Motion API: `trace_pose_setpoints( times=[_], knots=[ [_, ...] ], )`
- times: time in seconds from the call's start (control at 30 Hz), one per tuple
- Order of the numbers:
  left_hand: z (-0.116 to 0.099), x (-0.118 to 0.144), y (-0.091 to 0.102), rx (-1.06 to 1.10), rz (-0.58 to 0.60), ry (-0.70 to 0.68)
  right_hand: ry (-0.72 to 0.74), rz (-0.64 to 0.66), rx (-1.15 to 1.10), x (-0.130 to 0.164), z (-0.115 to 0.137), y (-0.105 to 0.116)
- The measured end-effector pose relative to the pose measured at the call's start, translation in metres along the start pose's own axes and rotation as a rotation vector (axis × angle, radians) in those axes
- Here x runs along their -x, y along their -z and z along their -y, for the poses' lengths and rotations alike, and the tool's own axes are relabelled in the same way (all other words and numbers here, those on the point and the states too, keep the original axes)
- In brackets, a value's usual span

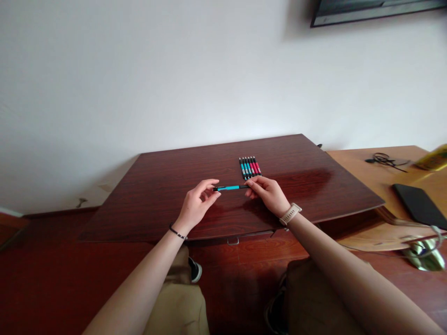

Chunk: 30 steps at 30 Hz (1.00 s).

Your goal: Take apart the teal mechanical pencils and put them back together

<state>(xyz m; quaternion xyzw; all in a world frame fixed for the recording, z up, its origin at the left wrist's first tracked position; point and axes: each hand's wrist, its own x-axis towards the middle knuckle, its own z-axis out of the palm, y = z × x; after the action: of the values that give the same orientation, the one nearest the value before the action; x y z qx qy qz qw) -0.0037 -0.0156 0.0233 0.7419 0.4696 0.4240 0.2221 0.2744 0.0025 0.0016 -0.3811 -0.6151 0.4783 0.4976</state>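
Note:
A pen [231,188] with a light-blue barrel and black ends is held level, side to side, above the table's near half. My right hand [267,191] pinches its right end between thumb and fingers. Around the left end is my left hand [197,201], thumb and index finger apart above and below the pen; whether another finger touches it I cannot make out. Just beyond my right hand, several blue pens [246,166] and red pens [256,166] lie side by side in a row, their near ends partly hidden by that hand.
The dark wooden table [167,177] stands against a white wall. A lighter wooden desk [352,163] adjoins on the right, with a black cable [384,160], a flat black device [419,204] and a yellow object [433,159]. A screen [377,11] hangs at upper right.

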Motion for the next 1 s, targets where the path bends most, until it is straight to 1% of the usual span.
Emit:
trace_pose_setpoints(
  times=[0.1, 0.3, 0.57, 0.67, 0.77, 0.87, 0.93, 1.0],
  knots=[
    [-0.0014, -0.0005, 0.0006, -0.038, -0.015, -0.028, 0.001, 0.005, 0.001, -0.0001, -0.0013, 0.0005],
    [-0.004, -0.0012, 0.0047, -0.054, 0.044, 0.027, 0.006, 0.01, 0.008, 0.0004, -0.0017, 0.0003],
    [-0.0039, 0.0005, 0.0045, -0.056, 0.052, 0.095, 0.003, 0.014, 0.022, 0.0, -0.0007, 0.0004],
    [-0.0025, 0.0012, 0.0034, -0.028, 0.052, 0.076, 0.005, 0.01, 0.02, -0.0001, -0.001, 0.0005],
    [-0.0011, 0.0016, 0.0012, 0.026, 0.046, 0.021, 0.002, 0.005, 0.019, -0.0002, -0.0011, 0.0004],
    [-0.0007, 0.0014, -0.0002, -0.008, 0.023, -0.04, 0.0, 0.005, 0.017, -0.0002, -0.0015, 0.0004],
    [-0.0011, 0.001, 0.0001, -0.016, 0.021, -0.042, -0.002, 0.01, 0.018, -0.0002, -0.0016, 0.0006],
    [-0.0015, 0.0006, 0.0016, -0.013, 0.029, -0.011, -0.002, 0.012, 0.02, -0.0002, -0.0014, 0.0008]
  ],
)
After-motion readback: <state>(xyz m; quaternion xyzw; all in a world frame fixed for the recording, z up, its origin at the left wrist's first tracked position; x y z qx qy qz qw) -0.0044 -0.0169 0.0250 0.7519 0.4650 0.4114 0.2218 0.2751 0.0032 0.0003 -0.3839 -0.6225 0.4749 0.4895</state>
